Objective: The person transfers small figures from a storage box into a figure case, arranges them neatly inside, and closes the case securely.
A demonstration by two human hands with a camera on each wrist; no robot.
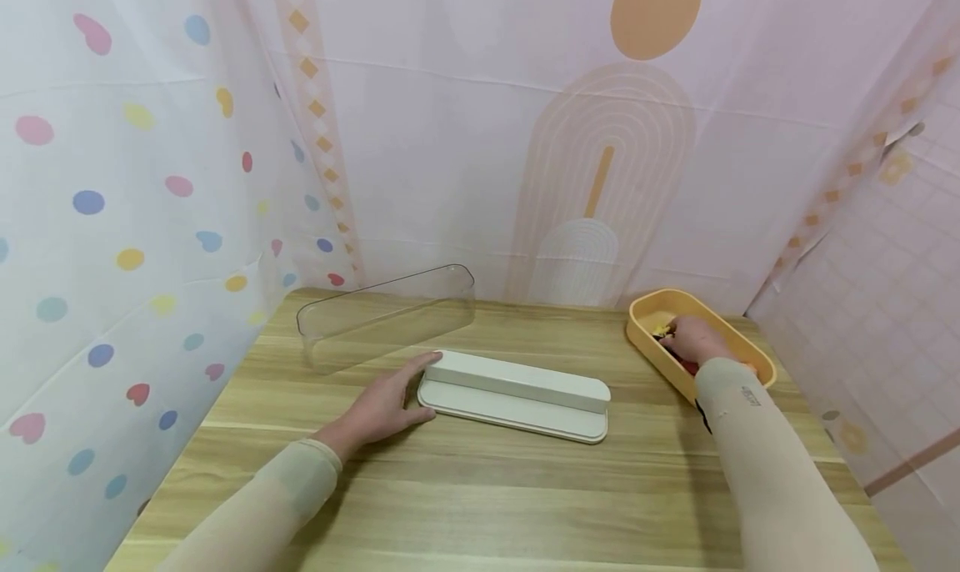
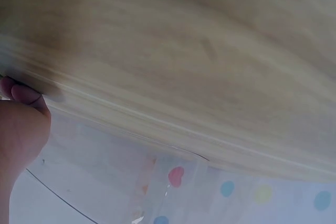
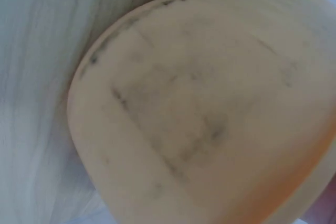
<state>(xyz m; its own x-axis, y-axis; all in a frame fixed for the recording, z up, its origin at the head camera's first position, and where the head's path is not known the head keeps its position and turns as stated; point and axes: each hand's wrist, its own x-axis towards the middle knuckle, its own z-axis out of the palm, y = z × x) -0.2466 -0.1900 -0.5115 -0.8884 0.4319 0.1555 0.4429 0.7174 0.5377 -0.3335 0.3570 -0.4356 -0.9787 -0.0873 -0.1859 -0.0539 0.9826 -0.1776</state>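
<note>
Person at a wood-grain surface [image 1: 525, 505], pale sleeves on both arms. Left hand [image 1: 380, 407] spread wide, thumb well apart from fingers, the two bracketing the left end of a long white piece [image 1: 517, 393]. Fingertips at its far left corner, seemingly in contact; thumb just beside the near left corner, touch uncertain. No closed grip on it visible. The white piece lies flat near the middle of the surface, slightly slanted, rounded at the ends, a raised strip running along its far side.

Right hand [image 1: 696, 338] reaches down inside an orange tray [image 1: 750, 357] at the right rear of the surface, fingers bent downward among small items — a yellow bit [image 1: 662, 330] at the fingertips, something dark and something red beside it. Whether the fingers pinch any of these cannot be told; the hand hides its own grip, and the right wrist view is mostly filled by a pale, dark-smudged rounded form.

A clear cover [image 1: 390, 318] stands at the left rear, beyond the left hand and apart from it. Behind — a curtain [image 1: 450, 163], coloured spots on its left part. Left wrist view blurred, only part of the hand showing.
</note>
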